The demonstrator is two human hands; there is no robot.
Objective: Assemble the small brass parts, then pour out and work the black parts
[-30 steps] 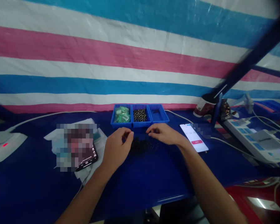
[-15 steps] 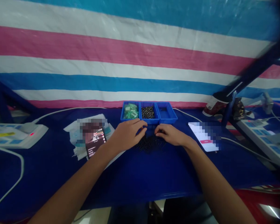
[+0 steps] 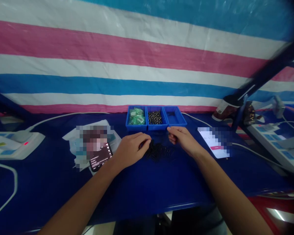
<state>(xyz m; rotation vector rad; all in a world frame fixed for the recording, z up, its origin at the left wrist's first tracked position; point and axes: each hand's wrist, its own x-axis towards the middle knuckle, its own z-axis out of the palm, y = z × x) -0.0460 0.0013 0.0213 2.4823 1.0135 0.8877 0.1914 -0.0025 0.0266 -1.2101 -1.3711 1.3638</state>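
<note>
A loose pile of small black rod-like pieces (image 3: 158,151) lies on the blue table in front of me. My left hand (image 3: 134,148) is at the pile's left edge, thumb and fingers pinched together; whatever is between them is too small to make out. To the right and slightly above the pile is my right hand (image 3: 182,138), its fingers curled in and its thumb against them. What it may hold is hidden. Just beyond both hands stand joined blue bins: one with green packets (image 3: 137,116), one with small metallic parts (image 3: 155,117), and a right bin (image 3: 174,116) with something dark inside.
A phone (image 3: 101,157) lies on white paper (image 3: 104,124) at the left; another phone (image 3: 215,143) is at the right. Power strips (image 3: 22,147) with white cables sit at both ends. A dark cup (image 3: 224,109) stands near the striped sheet (image 3: 137,49).
My right hand has drawn slightly up and right, away from the pile, and its fingers have curled in. My left hand has come a little lower, to the pile's edge.
</note>
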